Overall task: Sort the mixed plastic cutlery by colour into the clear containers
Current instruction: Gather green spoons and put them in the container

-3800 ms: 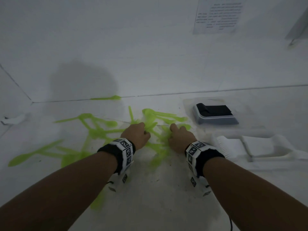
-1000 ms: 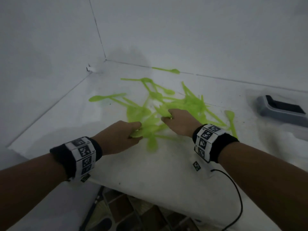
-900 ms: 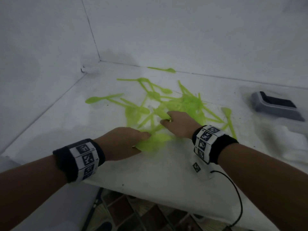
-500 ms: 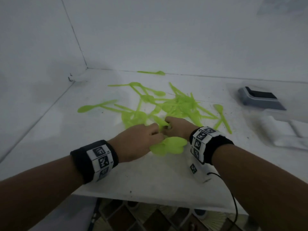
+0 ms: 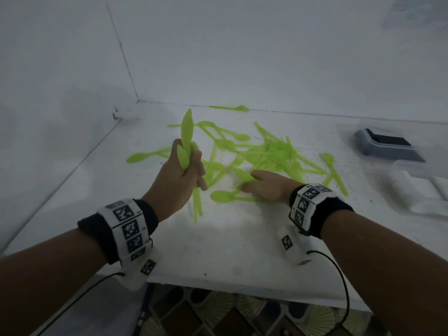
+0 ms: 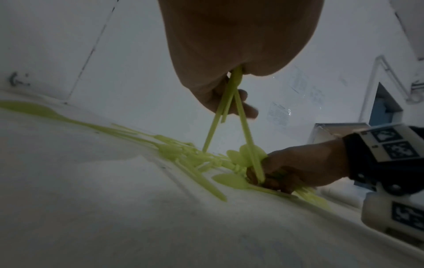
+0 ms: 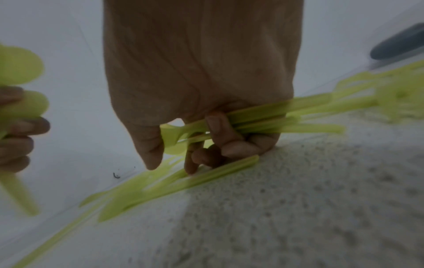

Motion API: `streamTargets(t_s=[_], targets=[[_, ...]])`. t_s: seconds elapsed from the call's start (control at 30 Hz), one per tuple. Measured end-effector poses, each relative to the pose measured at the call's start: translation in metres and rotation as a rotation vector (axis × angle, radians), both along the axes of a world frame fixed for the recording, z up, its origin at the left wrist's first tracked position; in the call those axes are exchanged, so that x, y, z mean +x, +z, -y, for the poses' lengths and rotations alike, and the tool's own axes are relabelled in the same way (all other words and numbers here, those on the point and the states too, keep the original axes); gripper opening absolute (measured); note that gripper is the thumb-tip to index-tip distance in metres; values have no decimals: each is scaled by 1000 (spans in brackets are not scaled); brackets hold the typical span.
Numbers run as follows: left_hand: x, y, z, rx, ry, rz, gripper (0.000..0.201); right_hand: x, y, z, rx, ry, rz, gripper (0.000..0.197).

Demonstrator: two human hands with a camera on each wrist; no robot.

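Cutlery (image 5: 186,139) seemingly in both hands (image 5: 180,177)

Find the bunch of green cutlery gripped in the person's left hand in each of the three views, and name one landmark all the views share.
Head: the bunch of green cutlery stands upright left of centre, gripped by the left hand.
Left wrist: its handles hang from the fist, upper centre.
Right wrist: its spoon bowls show blurred at the left edge.
Shared landmark: the green cutlery pile on the white table.
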State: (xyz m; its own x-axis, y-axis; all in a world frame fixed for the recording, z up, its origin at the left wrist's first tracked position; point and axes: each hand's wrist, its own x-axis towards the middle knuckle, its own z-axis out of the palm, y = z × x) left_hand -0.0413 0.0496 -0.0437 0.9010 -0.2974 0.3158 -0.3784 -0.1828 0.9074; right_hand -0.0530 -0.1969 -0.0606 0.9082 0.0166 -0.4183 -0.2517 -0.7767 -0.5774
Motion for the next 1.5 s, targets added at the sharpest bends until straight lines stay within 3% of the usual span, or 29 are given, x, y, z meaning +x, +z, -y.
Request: streamTargets(t_s=[0.07, 0.2, 0.27, 0.5, 0.63, 0.73, 0.83, 0.9, 1.0, 1.13, 1.27, 1.43, 1.5], targets=[[-1, -5, -6, -17, 6, -43, 16, -1, -2, 2, -2, 30, -1, 85], [1, -14, -17, 69, 40, -68, 12, -4, -6, 6, -16, 110, 25, 41], [0, -16, -18, 131, 54, -67, 10, -5, -5, 7, -35, 143, 71, 31], [6, -11, -15, 211, 74, -159, 13, -12, 6, 5, -102, 211, 120, 29], [8, -7, -2, 129, 71, -247, 9, -17, 9, 0, 99, 24, 244, 16], [10, -5, 17, 87, 94, -300, 21, -17, 13, -5, 187, -203, 542, 25], [11, 3, 46, -58, 86, -429, 30, -25, 22, -16, 256, -192, 680, 32], [9, 11, 68, -143, 37, -477, 21, -32, 22, -23, 268, -184, 676, 40], [1, 15, 95, -187, -42, -503, 22, -43, 21, -24, 380, -214, 622, 26], [-8, 10, 119, -253, -83, -589, 21, -58, 28, -6, 645, -449, 591, 22], [-20, 10, 140, -182, -177, -508, 20, -59, 23, 24, 621, -682, 721, 13], [-32, 22, 162, -146, -287, -465, 19, -64, 22, 47, 627, -602, 568, 20], [-30, 22, 166, -122, -241, -532, 10, -61, 20, 58, 629, -686, 597, 21]])
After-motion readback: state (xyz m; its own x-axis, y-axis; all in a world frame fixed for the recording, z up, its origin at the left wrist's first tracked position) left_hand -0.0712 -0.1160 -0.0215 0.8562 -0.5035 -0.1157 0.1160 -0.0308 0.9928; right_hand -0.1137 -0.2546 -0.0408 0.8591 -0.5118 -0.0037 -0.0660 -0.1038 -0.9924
